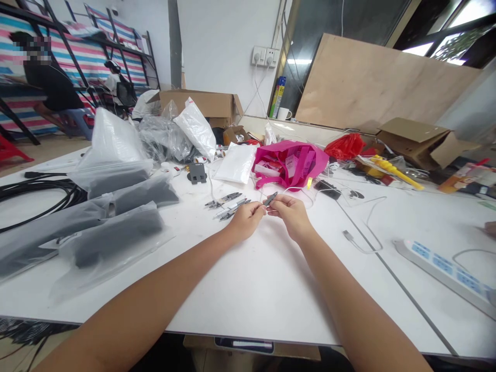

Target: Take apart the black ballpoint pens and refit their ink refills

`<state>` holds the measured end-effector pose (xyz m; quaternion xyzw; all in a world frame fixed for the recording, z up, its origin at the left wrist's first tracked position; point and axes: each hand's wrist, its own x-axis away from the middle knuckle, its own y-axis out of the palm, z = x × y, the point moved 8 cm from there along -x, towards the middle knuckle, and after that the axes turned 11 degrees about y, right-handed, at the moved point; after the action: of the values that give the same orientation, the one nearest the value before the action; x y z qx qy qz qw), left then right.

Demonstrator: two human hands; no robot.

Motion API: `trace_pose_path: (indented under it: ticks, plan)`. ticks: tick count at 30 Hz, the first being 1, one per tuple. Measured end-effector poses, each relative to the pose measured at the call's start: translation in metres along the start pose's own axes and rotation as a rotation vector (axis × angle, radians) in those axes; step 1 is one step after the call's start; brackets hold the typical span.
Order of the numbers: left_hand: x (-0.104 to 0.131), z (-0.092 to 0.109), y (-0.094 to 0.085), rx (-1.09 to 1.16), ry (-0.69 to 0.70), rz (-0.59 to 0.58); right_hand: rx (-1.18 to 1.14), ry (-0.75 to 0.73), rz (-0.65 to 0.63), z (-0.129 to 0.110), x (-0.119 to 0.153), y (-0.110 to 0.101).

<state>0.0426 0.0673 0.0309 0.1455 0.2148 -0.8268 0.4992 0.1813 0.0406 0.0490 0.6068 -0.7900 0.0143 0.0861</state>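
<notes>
Near the middle of the white table (251, 279), my left hand (248, 219) and my right hand (289, 212) meet fingertip to fingertip. Between the fingers of my right hand is a dark pen part (270, 199), tilted up to the right. My left thumb and forefinger are pinched together at its lower end; whatever they hold is too small to make out. Several pens (232, 208) lie in a loose group just left of my hands. Behind my hands stands a pink bag (289, 165) with packets in it.
Grey plastic-wrapped bundles (112, 232) and a black cable coil (46, 199) lie at left. At right are a white cable (364, 247) and a power strip (445, 271). Clear bags, cardboard boxes (414, 142) and a red bag (344, 146) line the back. Two people sit far left.
</notes>
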Motion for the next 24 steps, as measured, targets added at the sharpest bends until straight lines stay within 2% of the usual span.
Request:
trace_pose_path:
  ticks: [7, 16, 24]
  plan:
    - [0.0, 0.0, 0.002, -0.047, -0.017, -0.005, 0.009, -0.013, 0.005, -0.002, 0.001, -0.001]
    - [0.0, -0.007, 0.004, 0.081, -0.066, 0.002, 0.006, -0.114, -0.131, -0.003, 0.0, 0.006]
    - [0.003, -0.01, 0.002, 0.192, -0.095, 0.002, 0.04, -0.144, -0.162, -0.003, -0.002, 0.007]
